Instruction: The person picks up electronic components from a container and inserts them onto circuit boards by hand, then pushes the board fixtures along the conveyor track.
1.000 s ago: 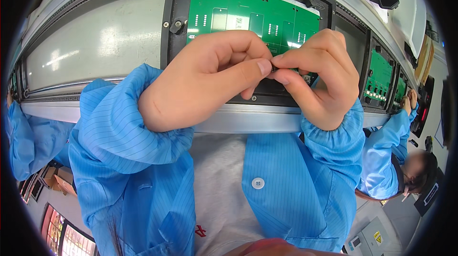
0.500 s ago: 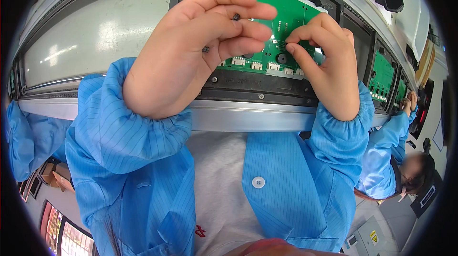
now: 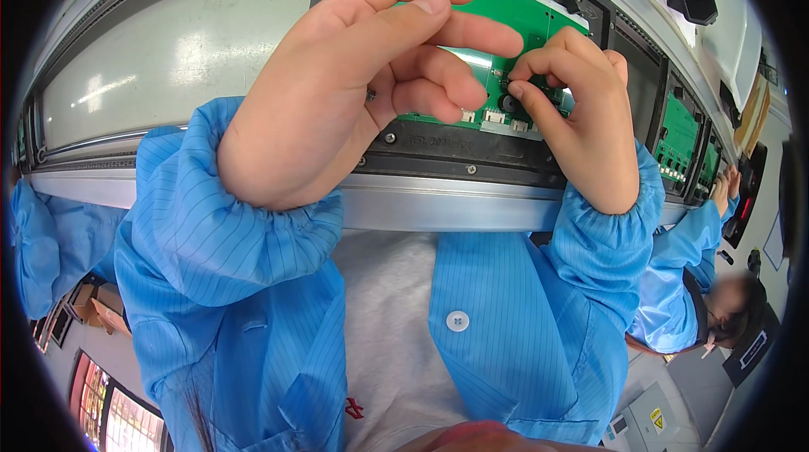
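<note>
A green circuit board [image 3: 539, 18] lies in a black frame under both my hands. My left hand [image 3: 337, 73] hovers over its left part, fingers curled and thumb laid against the index finger. A small dark electronic component [image 3: 371, 95] shows in that palm; whatever else the fingers enclose is hidden. My right hand [image 3: 581, 102] is closed in a pinch at the board, thumb and index tips almost together. What lies between those tips is too small to make out. Just below them sits a round black buzzer [image 3: 509, 104], and white connectors [image 3: 494, 117] line the near edge.
A metal rail [image 3: 438, 203] runs along my side of the conveyor. To the left is a pale, shiny surface [image 3: 185, 48]. Another framed green board [image 3: 677, 136] stands at the right, where a co-worker's hands [image 3: 726, 189] reach in.
The board and its frame have shifted slightly right. My left thumb has moved up along the index finger, and the dark component formerly at its tip is out of sight. My right hand keeps its pinch.
</note>
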A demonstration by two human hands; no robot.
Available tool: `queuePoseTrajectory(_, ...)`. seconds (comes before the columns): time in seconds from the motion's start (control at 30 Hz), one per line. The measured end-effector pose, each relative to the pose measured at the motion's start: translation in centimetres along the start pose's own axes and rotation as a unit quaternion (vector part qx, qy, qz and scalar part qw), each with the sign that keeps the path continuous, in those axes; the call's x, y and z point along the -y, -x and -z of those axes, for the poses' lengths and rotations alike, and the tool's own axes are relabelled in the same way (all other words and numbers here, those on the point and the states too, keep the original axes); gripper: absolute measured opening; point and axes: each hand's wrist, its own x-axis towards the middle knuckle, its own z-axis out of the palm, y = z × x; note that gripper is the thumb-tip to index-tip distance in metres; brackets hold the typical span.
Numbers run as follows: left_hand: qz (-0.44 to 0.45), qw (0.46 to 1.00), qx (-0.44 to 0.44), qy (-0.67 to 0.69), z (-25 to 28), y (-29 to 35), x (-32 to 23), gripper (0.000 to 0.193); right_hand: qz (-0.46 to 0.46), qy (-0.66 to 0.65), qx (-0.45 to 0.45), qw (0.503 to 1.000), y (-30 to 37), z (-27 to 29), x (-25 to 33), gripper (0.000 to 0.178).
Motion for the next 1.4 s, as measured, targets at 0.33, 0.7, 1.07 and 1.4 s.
queuePoseTrajectory(0.33, 0.009, 1.000, -0.010, 0.000, -0.20, -0.04, 0.09, 0.031, 0.014, 0.024, 0.007, 1.000, 0.02, 0.33, 0.04, 0.010)
queuePoseTrajectory(0.7, 0.007, 1.000, 0.002, 0.002, 0.09, 0.28, -0.06, 0.031, 0.010, 0.049, 0.003, 0.999, -0.04, 0.23, 0.39, 0.010)
queuePoseTrajectory(1.07, 0.011, 1.000, -0.007, 0.002, -0.12, 0.02, -0.01, 0.031, 0.058, 0.140, -0.011, 0.988, -0.03, 0.48, 0.65, 0.013)
queuePoseTrajectory(1.4, 0.008, 1.000, 0.006, 0.025, 0.38, 0.08, 0.15, 0.032, 0.100, 0.154, 0.016, 0.983, -0.10, 0.89, 0.23, 0.014)
